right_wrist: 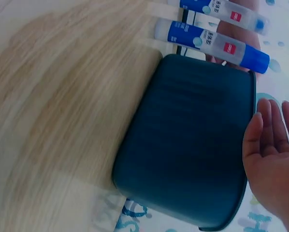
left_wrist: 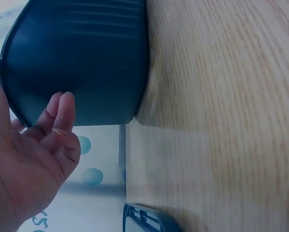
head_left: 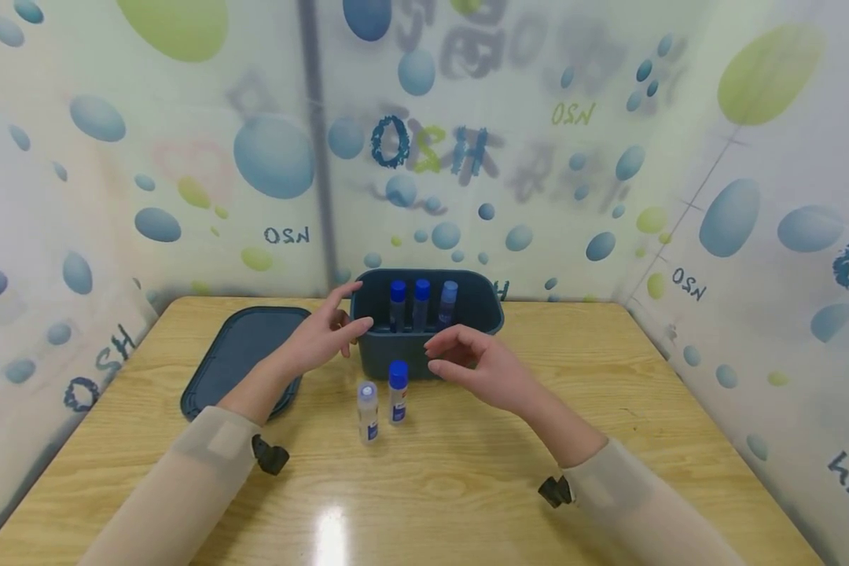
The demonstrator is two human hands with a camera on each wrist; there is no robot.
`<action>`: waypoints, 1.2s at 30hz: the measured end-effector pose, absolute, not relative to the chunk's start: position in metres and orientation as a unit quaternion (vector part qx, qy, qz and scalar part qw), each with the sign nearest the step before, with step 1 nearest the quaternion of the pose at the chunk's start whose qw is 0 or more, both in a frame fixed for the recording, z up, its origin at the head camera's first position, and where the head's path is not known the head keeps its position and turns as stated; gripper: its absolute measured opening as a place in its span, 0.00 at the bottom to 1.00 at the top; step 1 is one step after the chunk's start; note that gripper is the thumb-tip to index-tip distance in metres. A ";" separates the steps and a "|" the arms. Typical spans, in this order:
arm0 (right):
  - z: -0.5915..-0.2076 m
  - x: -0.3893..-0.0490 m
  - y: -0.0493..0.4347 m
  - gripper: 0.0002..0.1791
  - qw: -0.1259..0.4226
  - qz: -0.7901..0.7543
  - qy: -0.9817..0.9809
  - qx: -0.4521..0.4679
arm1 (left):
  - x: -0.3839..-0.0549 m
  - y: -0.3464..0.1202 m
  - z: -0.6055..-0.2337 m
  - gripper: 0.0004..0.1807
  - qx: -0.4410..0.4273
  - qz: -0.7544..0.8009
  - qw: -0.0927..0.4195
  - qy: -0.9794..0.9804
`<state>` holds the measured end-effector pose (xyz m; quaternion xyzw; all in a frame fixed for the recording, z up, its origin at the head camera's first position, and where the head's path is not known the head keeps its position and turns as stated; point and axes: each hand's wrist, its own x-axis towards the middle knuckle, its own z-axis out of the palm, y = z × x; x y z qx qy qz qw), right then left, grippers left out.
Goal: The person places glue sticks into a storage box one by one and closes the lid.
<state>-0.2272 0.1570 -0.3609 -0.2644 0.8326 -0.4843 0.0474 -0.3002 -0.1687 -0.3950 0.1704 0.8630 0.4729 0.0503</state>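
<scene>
Box (head_left: 378, 354): Through my cameras, I saw it upright on the tabletop (head_left: 453, 472), near the spotty wall (head_left: 205, 110).
Left hand (head_left: 318, 338): It held the left end of the box. The thumb and pointer sat wide apart on the rim, and the other fingers were bent by the outside.
Right hand (head_left: 491, 373): It was at the front of the box, near its right part. The fingers were loosely bent, with just a gap between them and the thumb. I could not tell if they touched the rim.
Tubes in the box (head_left: 420, 306): Three stood in a row. Two had dark blue caps, and one had a lighter cap.
Clear-capped glue (head_left: 369, 417): It stood in front of the box.
Blue-capped glue (head_left: 398, 397): It stood just beside the clear one, closer to the box.
Lid (head_left: 237, 346): It lay flat on the left, partly under the person's arm.
</scene>
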 end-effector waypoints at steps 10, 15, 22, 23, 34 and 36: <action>-0.372 -0.230 0.139 0.20 0.080 -0.481 0.822 -0.293 | -0.301 -0.169 -0.392 0.46 0.176 0.460 0.048 0.869; -0.377 -0.231 0.131 0.21 0.090 -0.481 0.822 -0.292 | -0.300 -0.169 -0.392 0.46 0.172 0.461 0.051 0.869; -0.381 -0.231 0.124 0.21 0.103 -0.480 0.824 -0.282 | -0.299 -0.169 -0.391 0.46 0.173 0.465 0.054 0.867; -0.382 -0.231 0.123 0.22 0.104 -0.479 0.825 -0.282 | -0.299 -0.169 -0.391 0.46 0.174 0.465 0.054 0.866; -0.389 -0.231 0.120 0.20 0.101 -0.471 0.828 -0.287 | -0.298 -0.169 -0.390 0.46 0.173 0.468 0.056 0.865; -0.389 -0.231 0.120 0.20 0.096 -0.468 0.829 -0.290 | -0.298 -0.168 -0.390 0.46 0.172 0.467 0.056 0.866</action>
